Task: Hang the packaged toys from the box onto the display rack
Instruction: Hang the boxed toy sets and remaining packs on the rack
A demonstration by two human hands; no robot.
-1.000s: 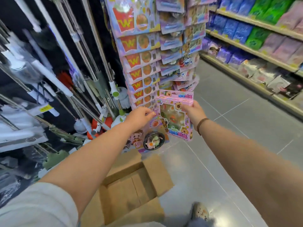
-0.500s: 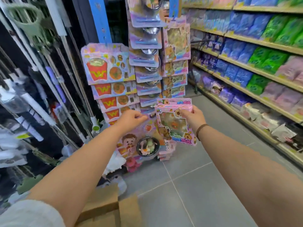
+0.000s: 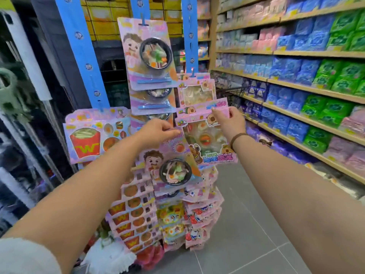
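The fingers (image 3: 171, 132) of the left hand (image 3: 158, 133) are curled tight, pinching the top edge of a bowl-toy card (image 3: 173, 163), which dangles toward five o'clock from the knuckles, tilted, its black bowl facing out. At three o'clock from that hand, the right hand (image 3: 227, 121) pinches the upper flap of a pink window box (image 3: 209, 143) between thumb and bent fingers; the box hangs below the grip and overlaps the card's right edge. Both packs are held up in front of the display rack (image 3: 79, 46), whose blue strips run up toward twelve o'clock, and neither looks hooked on yet. The rack is already well stocked: a matching bowl pack (image 3: 148, 54) hangs high at twelve o'clock, a matching window box (image 3: 195, 91) sits just above the right hand, a fries pack (image 3: 92, 137) hangs at nine o'clock, and dense rows fill the strips down toward six. So I'd judge much of the hanging done, with at least these two left to go. The supply box is out of view, so I cannot tell what remains in it. Stocked shelves (image 3: 296, 54) line the aisle at three o'clock.
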